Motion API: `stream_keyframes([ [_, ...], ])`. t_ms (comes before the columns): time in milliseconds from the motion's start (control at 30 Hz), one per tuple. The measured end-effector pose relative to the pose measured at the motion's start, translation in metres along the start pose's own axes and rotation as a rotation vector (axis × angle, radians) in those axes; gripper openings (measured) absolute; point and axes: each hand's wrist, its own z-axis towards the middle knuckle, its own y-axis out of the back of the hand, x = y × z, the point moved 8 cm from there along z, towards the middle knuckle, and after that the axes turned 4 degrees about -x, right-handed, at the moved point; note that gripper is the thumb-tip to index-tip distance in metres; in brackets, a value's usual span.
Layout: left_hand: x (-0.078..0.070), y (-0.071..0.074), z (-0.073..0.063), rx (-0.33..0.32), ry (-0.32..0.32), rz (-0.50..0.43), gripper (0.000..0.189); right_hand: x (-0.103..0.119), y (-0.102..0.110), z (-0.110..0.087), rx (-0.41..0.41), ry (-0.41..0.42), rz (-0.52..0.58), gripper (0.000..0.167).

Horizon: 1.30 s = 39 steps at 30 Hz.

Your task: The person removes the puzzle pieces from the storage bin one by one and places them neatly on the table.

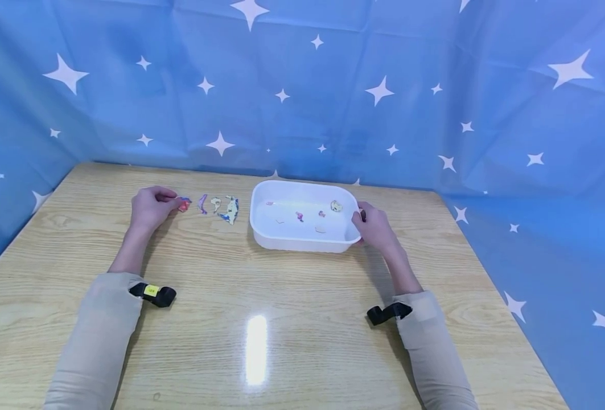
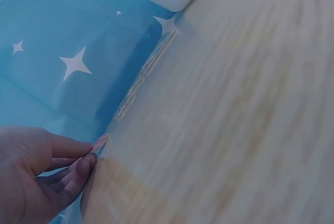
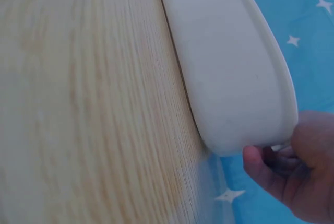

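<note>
At the far left of the table, my left hand (image 1: 151, 208) pinches a small flat red-and-blue piece (image 1: 184, 204) between thumb and fingertips; in the left wrist view its edge (image 2: 100, 141) shows at the fingertips. Right of it lie a thin purple piece (image 1: 202, 204), a small cream piece (image 1: 216, 203) and a larger cream, blue and yellow piece (image 1: 231, 210), in a row. A white plastic tub (image 1: 302, 245) stands right of the row. My right hand (image 1: 376, 228) grips its right end, thumb over the rim; the right wrist view shows fingers under the rim (image 3: 292, 88).
Inside the tub lie several small pieces, among them a round cream one (image 1: 336, 206) and a purple-pink one (image 1: 299, 216). The wooden table (image 1: 205, 319) ends at a blue curtain with white stars (image 1: 302, 74). Black straps (image 1: 153, 294) sit on both sleeves.
</note>
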Motion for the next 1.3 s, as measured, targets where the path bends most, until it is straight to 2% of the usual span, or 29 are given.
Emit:
stream_keyframes([
  [233,-0.003,0.001,0.000,0.037,0.004,-0.011,0.037,0.000,0.001,-0.002,0.011,-0.007,0.005,0.047],
  [600,-0.011,0.007,-0.001,0.057,-0.019,-0.048,0.038,0.001,0.001,-0.001,0.011,-0.007,-0.005,0.048],
  [700,-0.021,0.006,-0.003,0.078,-0.044,-0.088,0.040,0.002,0.001,-0.002,0.011,-0.002,-0.006,0.048],
  [900,-0.051,-0.004,-0.009,0.118,-0.110,-0.194,0.039,0.002,0.001,-0.002,0.007,0.002,-0.013,0.048],
  [1067,-0.072,-0.013,-0.015,0.122,-0.163,-0.189,0.038,0.002,0.001,-0.002,0.003,0.000,-0.018,0.047],
  [1300,-0.094,-0.027,-0.023,0.144,-0.209,-0.208,0.036,0.001,0.001,-0.001,-0.001,0.005,-0.017,0.047],
])
